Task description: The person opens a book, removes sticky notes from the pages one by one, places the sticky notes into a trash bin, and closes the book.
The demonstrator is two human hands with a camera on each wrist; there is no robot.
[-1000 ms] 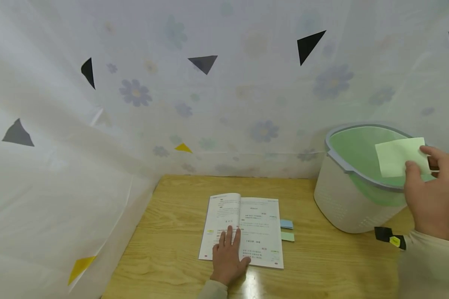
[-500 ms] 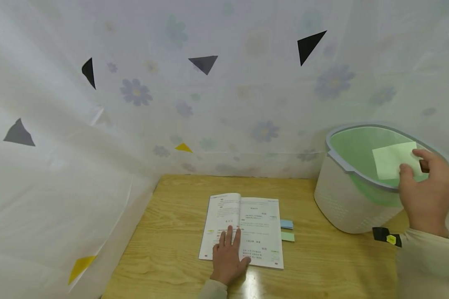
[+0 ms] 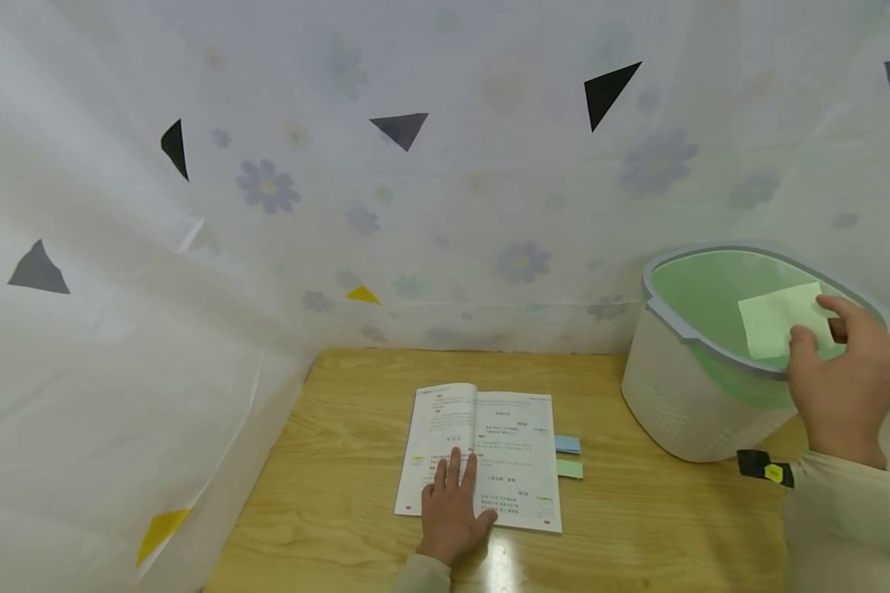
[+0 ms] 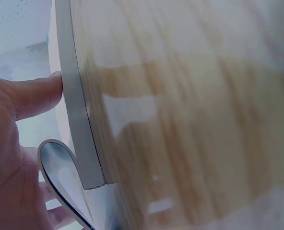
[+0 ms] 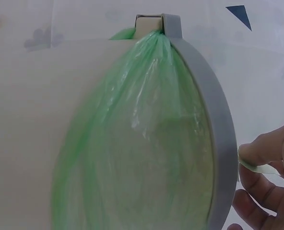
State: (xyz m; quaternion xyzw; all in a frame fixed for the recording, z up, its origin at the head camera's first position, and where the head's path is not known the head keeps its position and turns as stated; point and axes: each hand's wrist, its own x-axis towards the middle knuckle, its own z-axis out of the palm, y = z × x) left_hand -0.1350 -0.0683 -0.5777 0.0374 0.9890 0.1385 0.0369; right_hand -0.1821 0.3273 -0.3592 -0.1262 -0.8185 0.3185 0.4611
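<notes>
An open book [image 3: 515, 461] lies on the wooden table, its left pages curving up at the spine. My left hand [image 3: 451, 511] rests on its lower part with fingers straight. In the left wrist view the left thumb touches the edge of the book's page block [image 4: 74, 110]. Over the mouth of the trash bin [image 3: 660, 395], my right hand [image 3: 849, 379] pinches a pale green slip of paper [image 3: 779, 323] between thumb and fingers. From the right wrist, the slip shows only as a thin edge beside the bin's grey rim [image 5: 222, 124].
A green plastic bag [image 5: 137, 143] lines the bin and folds over its rim. A blue tab [image 3: 568, 445] and a green tab [image 3: 570, 469] stick out of the book's right edge. Behind the table hangs a flowered white sheet [image 3: 445, 231].
Compared with a second ago, my right hand and the paper slip have shifted a little left and down over the bin. My left hand stays put on the book.
</notes>
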